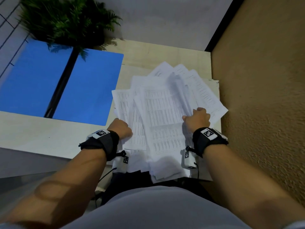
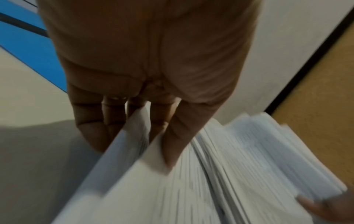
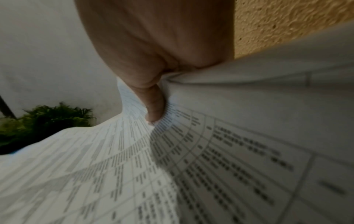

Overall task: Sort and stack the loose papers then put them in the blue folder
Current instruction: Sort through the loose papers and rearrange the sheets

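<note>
A fanned pile of white printed papers [image 1: 165, 109] lies on the pale desk [image 1: 49, 134], its near end hanging over the front edge. My left hand [image 1: 122, 128] grips the pile's left side; in the left wrist view the thumb [image 2: 178, 139] lies on top and the fingers [image 2: 91, 125] go under the sheets [image 2: 210, 181]. My right hand [image 1: 197, 119] pinches the right side, its thumb [image 3: 155, 103] pressed on a printed sheet [image 3: 210, 159] that curls up. The blue folder [image 1: 85, 86] lies open and flat at the left, apart from both hands.
A potted green plant [image 1: 66, 22] stands at the back, overlapping the folder's far edge. A textured tan wall [image 1: 264, 96] runs close along the desk's right side. Grey wall [image 1: 165, 17] lies behind.
</note>
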Demonstrator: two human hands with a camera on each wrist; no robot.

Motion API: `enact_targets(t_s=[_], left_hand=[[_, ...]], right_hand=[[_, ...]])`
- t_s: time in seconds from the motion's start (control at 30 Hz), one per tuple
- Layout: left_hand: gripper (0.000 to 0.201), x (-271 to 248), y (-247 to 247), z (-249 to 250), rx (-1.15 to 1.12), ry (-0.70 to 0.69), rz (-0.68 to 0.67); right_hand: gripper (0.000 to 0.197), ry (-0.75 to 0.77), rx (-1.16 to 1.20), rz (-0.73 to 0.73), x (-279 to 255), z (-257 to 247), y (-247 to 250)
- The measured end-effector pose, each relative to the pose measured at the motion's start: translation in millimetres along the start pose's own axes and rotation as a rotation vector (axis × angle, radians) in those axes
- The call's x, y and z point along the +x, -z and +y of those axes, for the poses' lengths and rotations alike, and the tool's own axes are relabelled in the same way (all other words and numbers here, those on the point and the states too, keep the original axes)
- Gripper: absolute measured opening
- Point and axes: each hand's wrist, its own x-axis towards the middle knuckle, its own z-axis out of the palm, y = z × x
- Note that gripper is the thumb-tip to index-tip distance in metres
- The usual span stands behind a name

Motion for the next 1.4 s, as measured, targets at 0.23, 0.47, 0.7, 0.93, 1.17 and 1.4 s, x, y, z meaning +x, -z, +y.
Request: enact_targets(t_s=[0.23, 0.47, 0.7, 0.93, 1.17, 1.4], left_hand=[[0.036, -3, -3, -4, -0.008, -0.015, 0.050], [0.040, 4, -4, -5, -0.416, -0.008, 0.231], [0.023, -3, -4, -6, -0.352, -0.004, 0.093], [0.069, 0, -17, 6, -1.037, 0.036, 0.199], [0.056, 12, -19, -12, -0.857, 0.073, 0.249], [0.040, 15, -16, -15, -0.696, 0.113, 0.231]], right_hand=[[0.064, -0.009, 0.113, -0.179, 3, 8, 8], [0.044, -0.006, 0.580, -0.062, -4, 14, 8], [0.061, -0.024, 0.446, -0.100, -19, -8, -18], [0.048, 0.072, 0.174, -0.276, -27, -32, -46], [0.054, 0.087, 0.283, -0.214, -26, -20, -48], [0.067, -0.020, 0.066, 0.031, 14, 29, 17]])
